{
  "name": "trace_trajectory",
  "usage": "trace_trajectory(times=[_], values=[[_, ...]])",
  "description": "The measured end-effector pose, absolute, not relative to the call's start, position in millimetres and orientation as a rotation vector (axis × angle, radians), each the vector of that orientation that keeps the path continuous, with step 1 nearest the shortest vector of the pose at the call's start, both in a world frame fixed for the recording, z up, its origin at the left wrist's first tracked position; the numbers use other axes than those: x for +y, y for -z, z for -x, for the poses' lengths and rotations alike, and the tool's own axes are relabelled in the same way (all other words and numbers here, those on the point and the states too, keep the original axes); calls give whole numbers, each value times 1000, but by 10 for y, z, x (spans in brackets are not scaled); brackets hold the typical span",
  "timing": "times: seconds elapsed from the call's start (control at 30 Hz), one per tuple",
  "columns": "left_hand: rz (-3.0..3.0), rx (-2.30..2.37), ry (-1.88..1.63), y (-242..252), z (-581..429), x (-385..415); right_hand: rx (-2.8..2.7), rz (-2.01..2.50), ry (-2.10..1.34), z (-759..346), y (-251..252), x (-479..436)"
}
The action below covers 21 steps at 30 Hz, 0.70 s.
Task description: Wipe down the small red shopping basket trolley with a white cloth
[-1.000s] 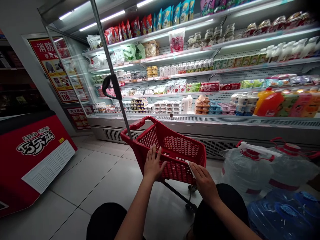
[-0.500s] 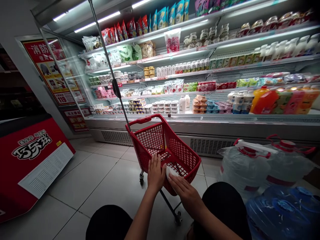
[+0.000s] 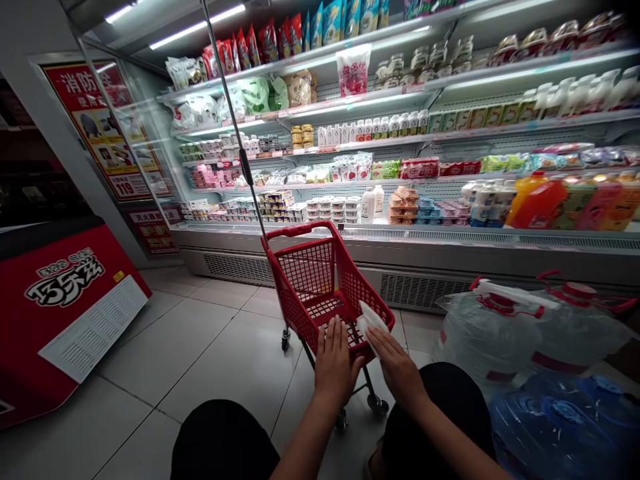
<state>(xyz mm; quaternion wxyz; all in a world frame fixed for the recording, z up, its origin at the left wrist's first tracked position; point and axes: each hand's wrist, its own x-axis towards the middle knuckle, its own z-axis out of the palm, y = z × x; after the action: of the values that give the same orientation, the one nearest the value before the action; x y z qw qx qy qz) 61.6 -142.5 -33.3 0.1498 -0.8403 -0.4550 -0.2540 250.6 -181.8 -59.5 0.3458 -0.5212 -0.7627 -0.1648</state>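
A small red shopping cart [image 3: 367,283] with a lattice basket stands on the floor in front of my knees. My left hand [image 3: 333,367] lies over the near edge of the basket, its fingers stretched out and holding nothing. Beside it, my right hand [image 3: 399,367] has a crumpled white wipe [image 3: 370,319] under its fingers, at the near right corner of the basket rim. Part of the wipe sticks up past the fingertips. My palms hide some of the cart's near edge. A thin metal pole [image 3: 227,87] rises from the cart's left side.
A refrigerated shelf unit [image 3: 320,235] with dairy and drinks runs behind the cart. To the left stands a red freezer [image 3: 120,257]. Wrapped water jugs [image 3: 475,337] and a blue water bottle [image 3: 560,427] crowd the right, beside my knee.
Both hands have moved right along the basket's near edge and sit slightly farther apart. More of the wipe shows above my right fingers. The cart has turned a little.
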Motion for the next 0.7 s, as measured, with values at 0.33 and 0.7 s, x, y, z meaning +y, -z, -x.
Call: trace_trajectory(times=[0.33, 0.7], values=[[2456, -1234, 656, 283, -288, -1359, -2150, 1176, 427, -2553, 490, -1686], [2390, -1336, 694, 173, -25, -1220, -1987, 1328, 303, -2613, 470, -1653]])
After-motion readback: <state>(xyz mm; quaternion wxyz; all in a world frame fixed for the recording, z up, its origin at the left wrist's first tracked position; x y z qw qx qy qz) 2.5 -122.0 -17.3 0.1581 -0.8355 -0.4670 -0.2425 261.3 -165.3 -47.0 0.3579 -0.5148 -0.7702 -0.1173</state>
